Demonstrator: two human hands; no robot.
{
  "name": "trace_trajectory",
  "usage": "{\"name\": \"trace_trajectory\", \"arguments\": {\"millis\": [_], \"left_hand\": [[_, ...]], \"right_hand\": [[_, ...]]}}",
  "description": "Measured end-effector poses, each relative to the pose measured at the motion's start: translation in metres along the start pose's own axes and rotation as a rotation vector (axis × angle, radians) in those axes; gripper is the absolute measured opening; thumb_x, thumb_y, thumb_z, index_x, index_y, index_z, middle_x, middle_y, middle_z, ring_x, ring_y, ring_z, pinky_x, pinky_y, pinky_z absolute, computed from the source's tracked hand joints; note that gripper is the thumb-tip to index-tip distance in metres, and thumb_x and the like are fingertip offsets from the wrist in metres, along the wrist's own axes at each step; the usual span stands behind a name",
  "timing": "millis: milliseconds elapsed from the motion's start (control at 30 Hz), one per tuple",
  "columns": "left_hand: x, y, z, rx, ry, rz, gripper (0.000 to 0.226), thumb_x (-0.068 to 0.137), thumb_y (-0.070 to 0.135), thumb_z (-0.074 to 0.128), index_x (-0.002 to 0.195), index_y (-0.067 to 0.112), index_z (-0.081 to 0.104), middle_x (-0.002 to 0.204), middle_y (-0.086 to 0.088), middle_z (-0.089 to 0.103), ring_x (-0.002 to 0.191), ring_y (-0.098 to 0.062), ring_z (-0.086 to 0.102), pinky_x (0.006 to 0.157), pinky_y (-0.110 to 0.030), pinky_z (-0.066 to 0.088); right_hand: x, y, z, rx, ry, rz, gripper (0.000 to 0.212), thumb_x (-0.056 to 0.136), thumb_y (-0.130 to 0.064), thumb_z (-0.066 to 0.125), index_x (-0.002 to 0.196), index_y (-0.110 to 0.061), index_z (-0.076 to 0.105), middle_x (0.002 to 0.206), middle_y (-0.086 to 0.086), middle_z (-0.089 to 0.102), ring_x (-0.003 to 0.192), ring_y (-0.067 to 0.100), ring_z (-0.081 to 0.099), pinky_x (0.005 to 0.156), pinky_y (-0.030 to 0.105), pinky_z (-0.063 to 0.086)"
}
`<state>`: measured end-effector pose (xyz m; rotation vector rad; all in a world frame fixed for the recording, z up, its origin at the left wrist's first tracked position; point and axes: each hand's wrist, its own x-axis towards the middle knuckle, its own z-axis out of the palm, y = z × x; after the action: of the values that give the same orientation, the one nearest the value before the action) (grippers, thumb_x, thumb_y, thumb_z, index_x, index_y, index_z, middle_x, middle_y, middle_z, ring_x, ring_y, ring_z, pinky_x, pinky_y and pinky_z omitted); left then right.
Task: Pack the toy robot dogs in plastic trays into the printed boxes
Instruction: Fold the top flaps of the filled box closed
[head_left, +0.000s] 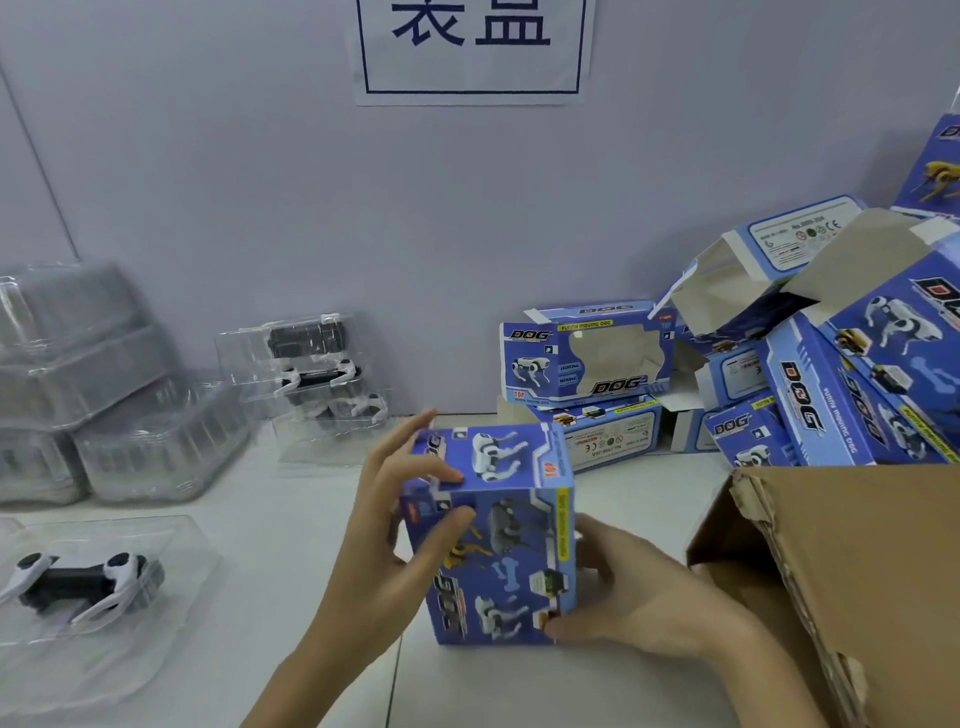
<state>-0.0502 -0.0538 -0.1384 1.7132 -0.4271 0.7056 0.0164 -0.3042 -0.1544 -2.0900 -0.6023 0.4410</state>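
Both hands grip a printed box (493, 530) standing on the white table (291, 519): the left hand (395, 535) curls round its 9 o'clock side, the right hand (639, 587) holds the 3 o'clock side, fingertips hidden behind. Its contents can't be seen. At 9 o'clock a dog (83, 579) lies in a tray (171, 540); blurred trays (93, 384) sit at 10, more boxes (587, 353) at 1, and a cut-off carton (841, 545) at 3. A sign (472, 47), cropped on top, hangs on the grey wall.

We see a printed cardboard box (493, 535), smooth with a slight sheen. The trays (104, 571) are clear glossy plastic; the toy dog (83, 579) is shiny black-and-white plastic. The brown carton (852, 571) is matt corrugated cardboard, torn rough at its edge.
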Motion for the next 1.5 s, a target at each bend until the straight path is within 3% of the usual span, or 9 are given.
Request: {"name": "trace_trajectory", "arguments": {"millis": [133,333,533,700,833,1000,1200,1400,1500], "left_hand": [[0.004,-0.013,-0.004,0.22,0.316,-0.102,0.018,0.1,0.042,0.062,0.116,0.035,0.066,0.141,0.0,0.052,0.129,-0.02,0.061,0.088,-0.025,0.057],[0.006,-0.021,-0.01,-0.574,0.143,-0.887,0.063,0.085,0.065,0.065,0.129,0.02,0.061,0.112,-0.026,0.076,0.101,-0.044,0.076,0.071,-0.046,0.065],[0.009,-0.031,-0.014,-0.566,0.201,-0.761,0.077,0.065,0.016,0.082,0.134,0.031,0.048,0.095,-0.003,0.078,0.087,-0.031,0.076,0.073,-0.045,0.06],[0.01,-0.026,-0.017,-0.584,0.234,-0.62,0.064,0.074,0.017,0.071,0.13,0.042,0.051,0.112,-0.006,0.073,0.091,-0.032,0.073,0.07,-0.04,0.062],[0.01,-0.026,-0.026,-0.481,0.218,-0.518,0.06,0.089,0.001,0.058,0.13,0.045,0.049,0.106,-0.008,0.072,0.089,-0.027,0.067,0.071,-0.032,0.061],[0.006,-0.025,-0.035,-0.385,0.046,-0.455,0.063,0.079,0.008,0.062,0.124,0.051,0.052,0.113,-0.012,0.073,0.087,-0.028,0.073,0.069,-0.031,0.06],[0.002,-0.03,-0.038,-0.273,-0.103,-0.481,0.076,0.069,0.028,0.067,0.139,0.046,0.046,0.118,-0.01,0.074,0.094,-0.028,0.072,0.082,-0.038,0.058],[0.017,-0.029,-0.034,-0.243,0.079,-0.505,0.032,0.099,0.039,0.062,0.131,0.039,0.061,0.136,0.002,0.069,0.117,-0.019,0.069,0.1,-0.048,0.049],[0.015,-0.028,-0.036,-0.282,0.162,-0.47,0.049,0.1,0.053,0.044,0.137,0.029,0.063,0.141,0.011,0.066,0.125,-0.016,0.066,0.097,-0.051,0.055]], "right_hand": [[0.01,-0.007,0.01,0.232,0.396,-0.162,0.076,0.074,-0.015,0.091,0.129,-0.05,0.052,0.113,-0.022,0.07,0.094,0.012,0.076,0.082,0.03,0.063],[0.017,-0.012,0.027,0.062,0.55,-0.373,0.099,0.074,0.027,0.057,0.136,-0.051,0.053,0.139,-0.013,0.052,0.124,0.005,0.054,0.077,0.021,0.06],[0.015,-0.024,0.027,0.532,0.487,-0.425,0.052,0.073,-0.005,0.049,0.113,-0.026,0.076,0.14,0.002,0.057,0.136,0.021,0.051,0.085,0.036,0.059],[0.013,-0.036,0.026,0.862,0.425,-0.384,0.065,0.08,-0.015,0.055,0.139,-0.042,0.06,0.133,-0.008,0.068,0.122,0.01,0.065,0.086,0.033,0.059],[0.015,-0.038,0.025,0.92,0.34,-0.241,0.063,0.082,-0.036,0.055,0.145,-0.043,0.053,0.128,0.009,0.072,0.121,0.031,0.067,0.104,0.051,0.052],[0.011,-0.034,0.022,0.607,0.31,-0.079,0.061,0.078,-0.062,0.07,0.135,-0.056,0.048,0.11,-0.011,0.076,0.105,0.013,0.075,0.085,0.028,0.058],[-0.007,-0.027,0.0,0.612,0.064,0.125,0.086,0.065,-0.045,0.096,0.136,-0.024,0.054,0.119,0.008,0.076,0.11,0.033,0.074,0.085,0.048,0.063],[-0.008,-0.05,0.001,0.672,0.28,0.082,0.07,0.065,-0.043,0.087,0.127,-0.02,0.062,0.108,0.011,0.078,0.098,0.031,0.077,0.068,0.042,0.064],[-0.012,-0.06,0.0,0.91,0.492,-0.074,0.059,0.062,-0.033,0.087,0.115,-0.015,0.067,0.102,0.009,0.077,0.089,0.024,0.077,0.065,0.039,0.064]]}}
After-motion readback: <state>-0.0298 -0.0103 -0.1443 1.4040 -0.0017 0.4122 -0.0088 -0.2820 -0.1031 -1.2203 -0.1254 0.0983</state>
